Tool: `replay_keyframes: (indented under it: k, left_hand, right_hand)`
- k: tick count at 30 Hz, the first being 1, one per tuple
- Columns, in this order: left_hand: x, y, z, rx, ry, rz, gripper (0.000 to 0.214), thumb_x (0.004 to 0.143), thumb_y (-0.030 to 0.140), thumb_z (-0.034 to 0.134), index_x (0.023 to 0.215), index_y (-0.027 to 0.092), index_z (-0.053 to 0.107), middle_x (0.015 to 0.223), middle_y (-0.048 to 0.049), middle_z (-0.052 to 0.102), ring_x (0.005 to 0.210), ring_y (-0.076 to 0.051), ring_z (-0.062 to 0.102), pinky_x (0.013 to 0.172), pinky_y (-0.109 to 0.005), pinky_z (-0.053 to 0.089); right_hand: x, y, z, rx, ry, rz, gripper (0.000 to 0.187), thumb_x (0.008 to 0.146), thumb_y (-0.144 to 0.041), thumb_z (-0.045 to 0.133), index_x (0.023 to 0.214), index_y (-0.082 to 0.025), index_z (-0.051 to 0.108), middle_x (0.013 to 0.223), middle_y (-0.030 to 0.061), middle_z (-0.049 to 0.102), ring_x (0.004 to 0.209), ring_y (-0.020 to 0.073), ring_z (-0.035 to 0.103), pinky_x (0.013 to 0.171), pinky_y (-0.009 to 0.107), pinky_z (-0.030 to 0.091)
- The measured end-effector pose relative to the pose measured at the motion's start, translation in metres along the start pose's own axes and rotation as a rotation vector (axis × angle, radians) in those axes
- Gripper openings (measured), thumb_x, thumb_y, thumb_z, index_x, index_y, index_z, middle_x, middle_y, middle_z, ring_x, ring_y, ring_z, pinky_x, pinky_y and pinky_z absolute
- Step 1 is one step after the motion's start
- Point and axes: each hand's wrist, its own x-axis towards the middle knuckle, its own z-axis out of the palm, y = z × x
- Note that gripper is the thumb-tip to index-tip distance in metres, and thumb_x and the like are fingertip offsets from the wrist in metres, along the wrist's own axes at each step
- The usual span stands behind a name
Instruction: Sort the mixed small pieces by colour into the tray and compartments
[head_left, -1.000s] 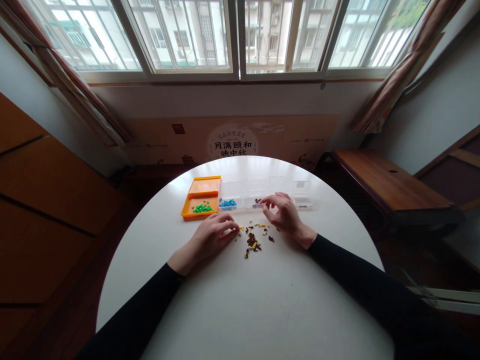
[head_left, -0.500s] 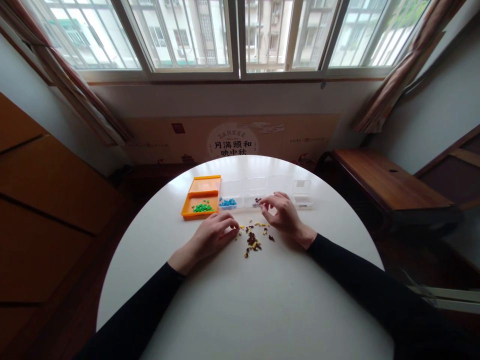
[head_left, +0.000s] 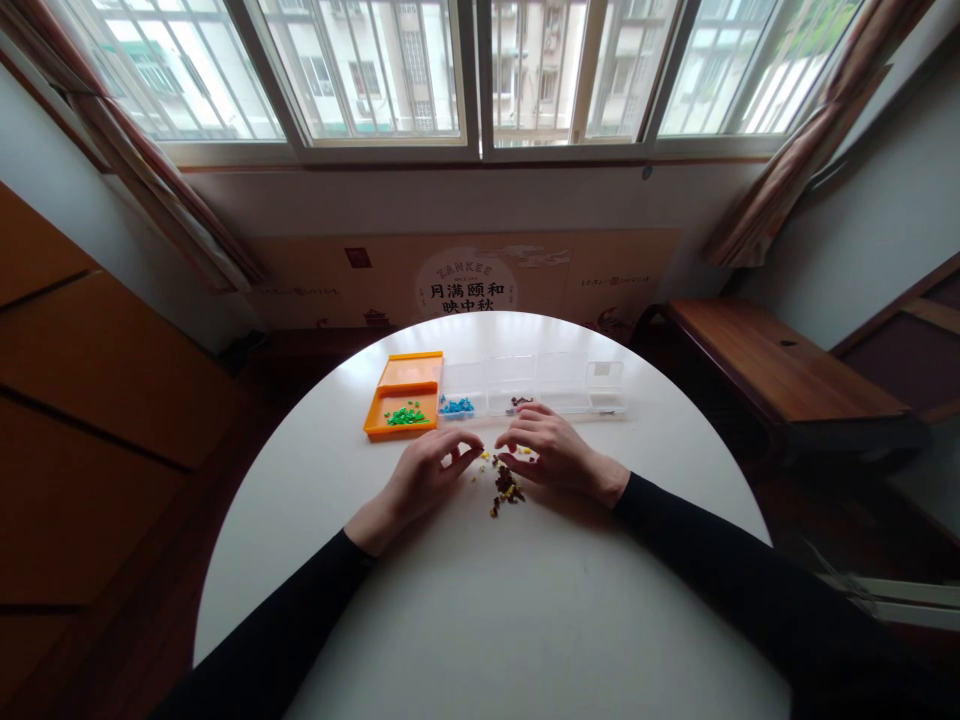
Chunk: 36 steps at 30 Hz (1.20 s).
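Note:
On the white round table lies a loose pile of tiny brown and yellow pieces (head_left: pixel 507 486), perhaps toy bricks; their exact kind is too small to tell. At its far left edge my left hand (head_left: pixel 439 465) rests with thumb and forefinger tips pinched together; whatever is between them is too small to make out. My right hand (head_left: pixel 551 445) reaches over the pile's right side, thumb and fingers curved but apart, with nothing visible in them. Behind it, a clear compartment box (head_left: pixel 564 400) with raised lids holds small dark brown pieces (head_left: pixel 520 402), partly covered by my fingers.
Left of the clear box stands an open orange box (head_left: pixel 375 424) containing green pieces (head_left: pixel 407 415). Blue pieces (head_left: pixel 457 406) fill part of the leftmost clear compartment. A wooden bench (head_left: pixel 780 350) is beyond the table's right edge, and a window runs along the back.
My right hand has come back from the clear box toward me and left, down to the pile. More dark pieces show in that compartment. My left hand has shifted slightly right.

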Motion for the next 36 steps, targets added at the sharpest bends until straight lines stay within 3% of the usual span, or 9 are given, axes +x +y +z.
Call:
replay_keyframes:
  k: [9, 36]
  left_hand:
    - [0.004, 0.011, 0.008, -0.244, 0.093, -0.151, 0.016, 0.101, 0.036, 0.079, 0.099, 0.02, 0.082, 0.089, -0.0023, 0.082, 0.068, -0.013, 0.066, 0.066, -0.024, 0.057]
    - [0.003, 0.015, 0.013, -0.247, 0.085, -0.117, 0.015, 0.1, 0.035, 0.08, 0.1, 0.021, 0.085, 0.091, -0.0034, 0.085, 0.072, -0.014, 0.072, 0.065, -0.026, 0.058]
  right_hand:
    - [-0.002, 0.004, 0.004, 0.028, 0.037, -0.014, 0.006, 0.105, -0.033, 0.073, 0.106, -0.027, 0.073, 0.091, 0.0012, 0.079, 0.09, 0.0217, 0.071, 0.104, 0.042, 0.054]
    - [-0.001, 0.002, 0.001, 0.078, 0.079, 0.02, 0.006, 0.105, -0.027, 0.07, 0.1, -0.028, 0.072, 0.087, -0.0003, 0.079, 0.084, 0.0204, 0.071, 0.101, 0.042, 0.055]
